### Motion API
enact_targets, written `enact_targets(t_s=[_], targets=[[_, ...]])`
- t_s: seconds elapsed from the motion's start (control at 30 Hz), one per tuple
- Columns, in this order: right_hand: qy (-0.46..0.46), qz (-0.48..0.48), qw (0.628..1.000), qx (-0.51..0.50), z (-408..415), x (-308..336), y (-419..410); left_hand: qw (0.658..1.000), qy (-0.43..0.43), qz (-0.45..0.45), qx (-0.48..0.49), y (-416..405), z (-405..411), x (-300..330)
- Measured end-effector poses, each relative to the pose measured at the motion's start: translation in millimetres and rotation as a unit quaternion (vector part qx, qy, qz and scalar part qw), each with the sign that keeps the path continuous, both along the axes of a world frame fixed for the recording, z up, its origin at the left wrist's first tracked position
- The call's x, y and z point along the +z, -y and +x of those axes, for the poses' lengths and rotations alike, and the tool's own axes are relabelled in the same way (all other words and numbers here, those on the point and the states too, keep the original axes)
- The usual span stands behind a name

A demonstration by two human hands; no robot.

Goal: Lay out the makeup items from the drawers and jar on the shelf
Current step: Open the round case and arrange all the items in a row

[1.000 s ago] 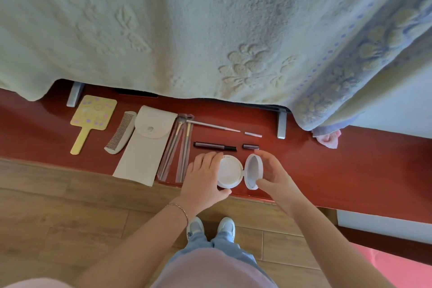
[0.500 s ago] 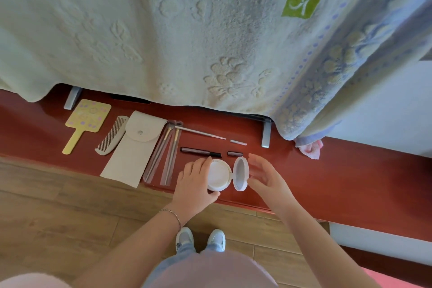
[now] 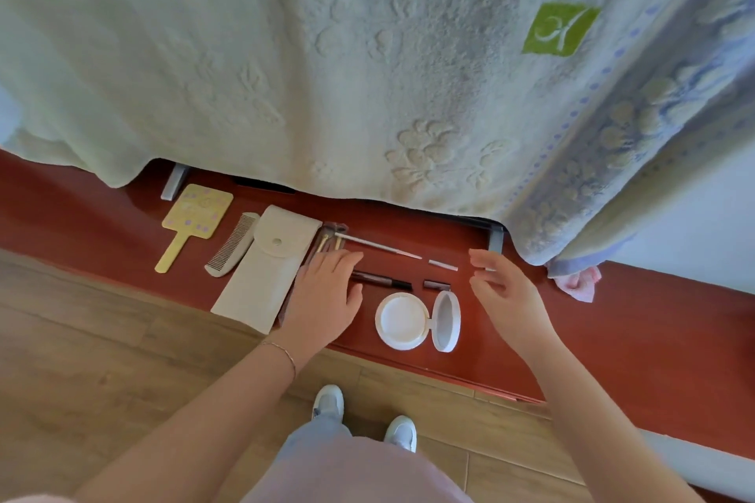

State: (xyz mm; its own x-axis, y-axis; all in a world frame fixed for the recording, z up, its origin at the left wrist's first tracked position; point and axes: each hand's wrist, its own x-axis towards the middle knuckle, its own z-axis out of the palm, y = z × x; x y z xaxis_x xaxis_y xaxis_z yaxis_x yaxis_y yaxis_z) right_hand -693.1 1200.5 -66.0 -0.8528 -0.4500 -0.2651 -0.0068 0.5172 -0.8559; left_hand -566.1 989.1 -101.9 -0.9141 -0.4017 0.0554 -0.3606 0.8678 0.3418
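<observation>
A white round compact (image 3: 402,321) lies open near the front edge of the red shelf (image 3: 613,339), its lid (image 3: 446,321) tipped up to the right. My left hand (image 3: 327,294) hovers just left of it with fingers spread, partly over the clear brush sleeves (image 3: 329,239) and the dark pencil (image 3: 382,281). My right hand (image 3: 504,292) is open to the right of the compact, touching nothing. Further along the shelf lie a dark cap (image 3: 436,285), a thin white stick (image 3: 384,247), its small cap (image 3: 443,265), a white pouch (image 3: 267,267), a comb (image 3: 233,245) and a yellow hand mirror (image 3: 192,223).
A pale embossed towel (image 3: 327,53) hangs over the back of the shelf, and a blue patterned one (image 3: 633,135) hangs at the right. A pink cloth (image 3: 578,284) lies under it. Two grey brackets (image 3: 495,239) stand at the shelf's back. Wooden floor lies in front.
Both hands have let go of the open compact and drawn apart, the left hand to the left, the right hand to the right. The compact now rests alone on the shelf.
</observation>
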Motion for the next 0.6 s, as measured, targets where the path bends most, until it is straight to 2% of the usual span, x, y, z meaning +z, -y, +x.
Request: enact_targets(t_s=[0.3, 0.6], targets=[[-0.044, 0.113, 0.992, -0.019, -29.7, -7.9, 30.5, 0.994, -0.01, 0.005, -0.11, 54.5, -40.7, -12.9], [-0.098, 0.296, 0.948, 0.067, -37.9, -20.8, 53.2, 0.971, 0.02, 0.014, -0.237, 74.9, -82.8, -21.3]])
